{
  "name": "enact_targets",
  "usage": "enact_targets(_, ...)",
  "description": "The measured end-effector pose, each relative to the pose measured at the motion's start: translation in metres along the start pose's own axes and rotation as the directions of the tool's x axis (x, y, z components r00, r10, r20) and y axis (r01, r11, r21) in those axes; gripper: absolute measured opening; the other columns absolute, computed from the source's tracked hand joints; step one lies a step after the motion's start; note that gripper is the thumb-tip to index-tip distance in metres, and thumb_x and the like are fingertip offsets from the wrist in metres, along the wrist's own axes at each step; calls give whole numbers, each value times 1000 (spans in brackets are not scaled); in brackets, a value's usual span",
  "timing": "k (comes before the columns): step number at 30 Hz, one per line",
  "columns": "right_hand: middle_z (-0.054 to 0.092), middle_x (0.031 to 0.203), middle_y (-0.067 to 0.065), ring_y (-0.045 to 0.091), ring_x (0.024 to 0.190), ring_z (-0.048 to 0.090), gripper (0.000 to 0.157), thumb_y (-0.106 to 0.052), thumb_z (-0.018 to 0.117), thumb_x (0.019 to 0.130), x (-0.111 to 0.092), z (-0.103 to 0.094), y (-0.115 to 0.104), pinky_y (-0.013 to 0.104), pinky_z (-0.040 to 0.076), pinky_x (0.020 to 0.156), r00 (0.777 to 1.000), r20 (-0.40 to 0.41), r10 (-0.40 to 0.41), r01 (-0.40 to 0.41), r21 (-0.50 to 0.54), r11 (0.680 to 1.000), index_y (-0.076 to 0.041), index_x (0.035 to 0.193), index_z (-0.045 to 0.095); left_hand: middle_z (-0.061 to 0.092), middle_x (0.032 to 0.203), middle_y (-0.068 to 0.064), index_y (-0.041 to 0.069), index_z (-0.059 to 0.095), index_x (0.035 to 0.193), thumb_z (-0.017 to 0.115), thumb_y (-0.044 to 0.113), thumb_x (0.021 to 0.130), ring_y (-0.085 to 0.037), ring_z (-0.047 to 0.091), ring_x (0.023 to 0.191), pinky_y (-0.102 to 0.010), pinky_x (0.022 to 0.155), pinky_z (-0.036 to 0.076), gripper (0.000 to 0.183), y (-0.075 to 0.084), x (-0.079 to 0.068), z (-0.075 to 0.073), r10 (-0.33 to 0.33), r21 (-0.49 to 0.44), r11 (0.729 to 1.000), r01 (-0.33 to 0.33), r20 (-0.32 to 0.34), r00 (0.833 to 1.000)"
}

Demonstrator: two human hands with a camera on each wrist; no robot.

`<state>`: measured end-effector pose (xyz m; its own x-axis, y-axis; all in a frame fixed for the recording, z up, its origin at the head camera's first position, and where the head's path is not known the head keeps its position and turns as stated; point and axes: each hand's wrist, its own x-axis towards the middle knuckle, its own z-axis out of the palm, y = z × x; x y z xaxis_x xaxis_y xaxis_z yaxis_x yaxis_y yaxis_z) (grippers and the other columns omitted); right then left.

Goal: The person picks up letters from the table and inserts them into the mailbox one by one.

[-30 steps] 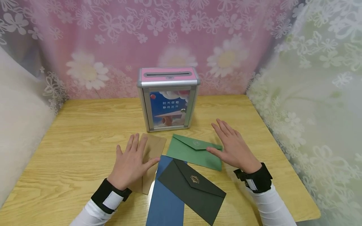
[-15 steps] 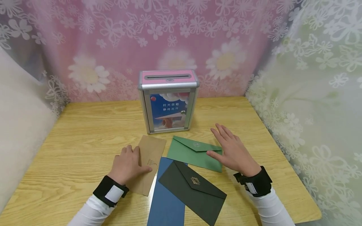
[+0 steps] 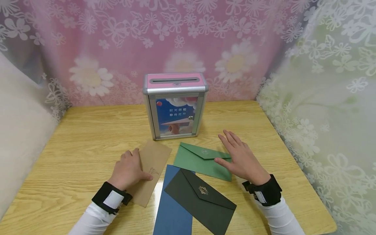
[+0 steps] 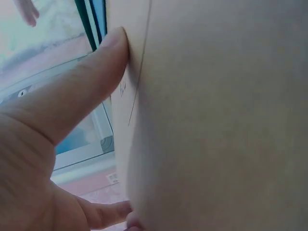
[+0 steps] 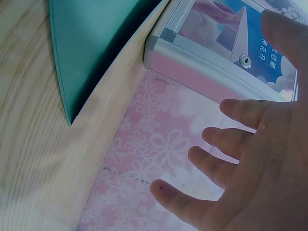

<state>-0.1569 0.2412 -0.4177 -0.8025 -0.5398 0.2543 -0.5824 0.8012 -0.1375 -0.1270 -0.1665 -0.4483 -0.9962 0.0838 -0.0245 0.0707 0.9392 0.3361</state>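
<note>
My left hand (image 3: 127, 169) holds a brown kraft envelope (image 3: 154, 153) by its left side, thumb on the face with the small printed drawing, fingers curled at the far edge. Up close in the left wrist view, the envelope (image 4: 216, 120) fills the right half, with the thumb pressed near its flap line. Over the right end of a green envelope (image 3: 194, 161), my right hand (image 3: 242, 160) hovers with fingers spread and nothing in them. A black envelope (image 3: 202, 202) with a gold emblem lies across a blue envelope (image 3: 173, 209) in front.
A silver-framed letter box (image 3: 176, 114) with a pink slotted top (image 3: 176, 84) and a small lock stands behind the envelopes. All sit on a wood-grain table (image 3: 88, 130). Floral curtains (image 3: 182, 32) close off the back and the right side.
My left hand has come down from open over the brown envelope, gripped its left side and drawn it slightly left. The right hand stays nearly still.
</note>
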Motion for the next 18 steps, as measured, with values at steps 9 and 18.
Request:
enact_targets(9, 18, 154, 16, 31, 136, 14, 85, -57, 57, 87, 1, -6, 0, 67, 34, 91, 1000, -6, 4, -4, 5, 1000, -8, 150, 26, 51, 95, -22, -14, 36, 125, 88, 40, 56, -30, 52, 77, -44, 57, 50, 101, -15, -4, -13, -19, -141, 990, 17, -9, 1000)
enact_targets(18, 17, 155, 14, 29, 136, 14, 80, -54, 56, 89, 2, -20, -1, 64, 36, 93, 1000, -29, -7, 7, 31, 999, -11, 150, 27, 58, 101, -32, -10, 21, 135, 77, 15, 74, -35, 58, 82, -46, 59, 52, 87, -27, -15, -51, -9, -282, 959, -6, -53, 999)
